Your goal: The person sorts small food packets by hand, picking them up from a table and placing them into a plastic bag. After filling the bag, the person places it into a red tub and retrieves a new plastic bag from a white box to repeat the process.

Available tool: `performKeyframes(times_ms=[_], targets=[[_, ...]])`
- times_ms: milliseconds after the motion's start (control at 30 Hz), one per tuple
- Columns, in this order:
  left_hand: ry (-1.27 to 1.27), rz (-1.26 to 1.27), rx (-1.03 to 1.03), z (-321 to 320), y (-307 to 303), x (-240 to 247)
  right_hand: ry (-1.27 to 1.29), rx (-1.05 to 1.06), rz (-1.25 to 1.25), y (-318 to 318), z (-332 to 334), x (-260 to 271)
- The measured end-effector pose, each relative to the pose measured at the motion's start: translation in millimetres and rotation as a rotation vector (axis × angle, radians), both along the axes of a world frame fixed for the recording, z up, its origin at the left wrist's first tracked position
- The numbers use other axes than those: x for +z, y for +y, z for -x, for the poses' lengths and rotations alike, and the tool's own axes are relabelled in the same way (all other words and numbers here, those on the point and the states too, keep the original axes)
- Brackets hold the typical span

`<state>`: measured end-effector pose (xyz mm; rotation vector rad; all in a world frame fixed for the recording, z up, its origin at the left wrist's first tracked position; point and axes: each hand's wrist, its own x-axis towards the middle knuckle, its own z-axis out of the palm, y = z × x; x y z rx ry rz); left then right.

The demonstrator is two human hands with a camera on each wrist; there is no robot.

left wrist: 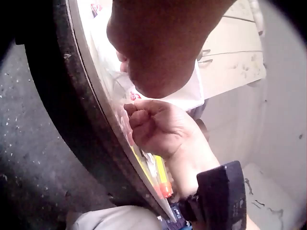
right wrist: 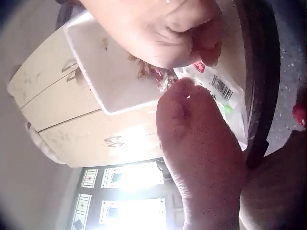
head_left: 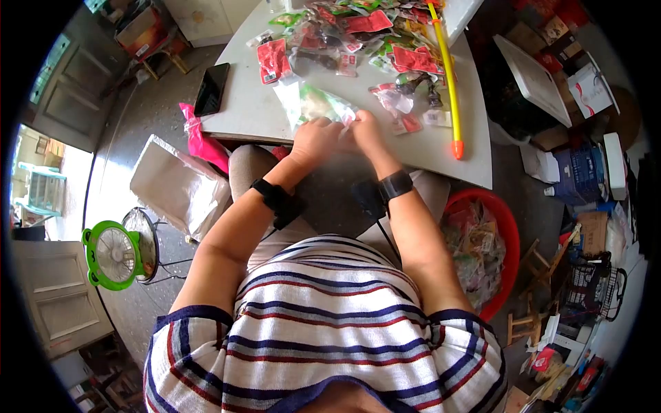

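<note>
Both hands meet over the table's near edge at a clear plastic packet (head_left: 311,104) with green and white print. My left hand (head_left: 317,141) has its fingers curled on the packet's near side. At the packet's right corner, my right hand (head_left: 368,132) pinches the film between thumb and fingers. In the right wrist view a barcode shows on the packet (right wrist: 221,88), which hangs by the table edge. The left wrist view shows the right hand (left wrist: 160,127) with fingers folded in; the hands hide most of the packet there.
Many small red, green and clear packets (head_left: 368,24) are heaped across the table's far part. A yellow stick (head_left: 447,82) with an orange tip lies on the right. A phone (head_left: 211,89) lies at the left edge. A red basin (head_left: 511,234) of wrappers stands right, a white box (head_left: 162,175) left.
</note>
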<state>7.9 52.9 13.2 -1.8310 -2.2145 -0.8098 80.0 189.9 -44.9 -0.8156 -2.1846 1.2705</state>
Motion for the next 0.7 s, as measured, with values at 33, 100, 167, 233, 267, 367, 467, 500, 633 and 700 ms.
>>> performKeyframes(times_ms=[33,100,167,233,267,367,467,500,633,700], targets=[[0.003,0.005,-0.010,-1,-1,1,0.070,-0.014,0.214,-6,-3,13],[0.013,0.013,-0.036,-3,-1,5,0.212,-0.049,0.641,-16,-11,41],[-0.055,0.001,-0.011,-2,2,1,0.370,-0.094,0.835,-20,-10,48],[-0.119,-0.018,-0.001,1,4,-6,0.579,-0.173,1.001,-28,-7,48],[-0.147,-0.033,-0.002,4,4,-9,0.582,-0.128,1.015,-27,-7,44],[-0.200,-0.044,0.025,8,1,-12,0.544,-0.007,1.035,-28,-5,37],[-0.213,-0.100,0.055,8,1,-14,0.422,0.063,1.029,-32,-10,49],[-0.212,-0.128,0.046,6,0,-12,0.381,0.089,1.045,-33,-9,48],[-0.173,-0.147,-0.028,7,-2,2,0.394,0.185,1.071,-28,-5,43],[-0.200,-0.161,-0.036,8,1,1,0.420,0.110,1.025,-29,-3,43]])
